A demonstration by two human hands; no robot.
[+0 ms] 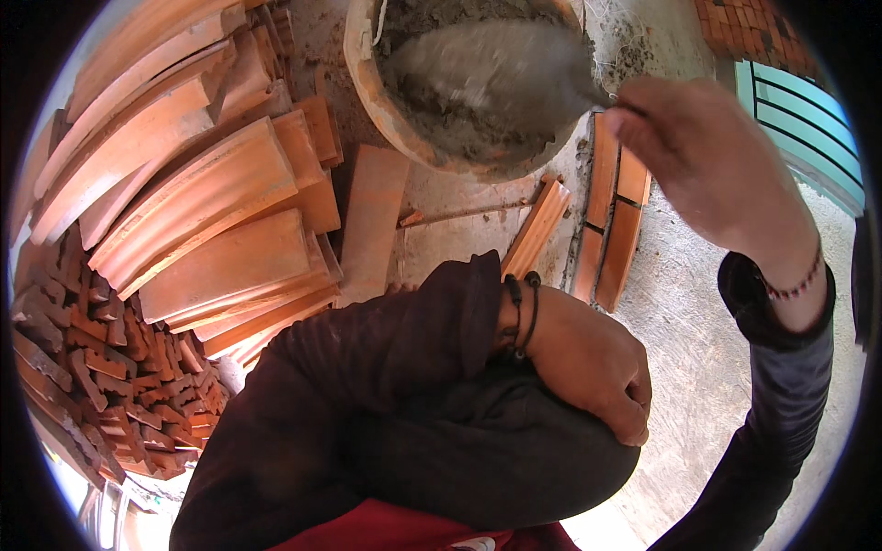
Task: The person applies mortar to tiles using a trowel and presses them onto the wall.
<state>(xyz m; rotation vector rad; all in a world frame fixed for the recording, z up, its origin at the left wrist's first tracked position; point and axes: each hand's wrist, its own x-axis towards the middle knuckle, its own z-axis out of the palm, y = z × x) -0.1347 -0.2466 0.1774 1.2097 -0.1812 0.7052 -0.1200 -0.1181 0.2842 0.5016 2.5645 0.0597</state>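
Note:
My right hand [703, 161] is closed on the handle of a trowel [491, 69]. The trowel's broad grey blade is blurred over the wet grey mortar [478, 138] in a round, clay-coloured basin [363, 69] at the far middle. My left hand [588, 367] rests on my dark-clothed bent knee [514, 450]. Its fingers are curled and nothing shows in them; some fingertips are hidden. Between the knee and the basin, a narrow orange clay piece [540, 230] lies at a slant. Just right of it, several bricks [617, 257] lie in rows with dark gaps between them.
Large orange clay pieces [211, 202] are stacked along the left, with many smaller ones [129, 376] piled nearer. A flat clay slab [372, 216] lies below the basin's left side. More bricks [753, 32] and a pale green barred frame [799, 119] stand far right, beyond rough concrete floor [684, 321].

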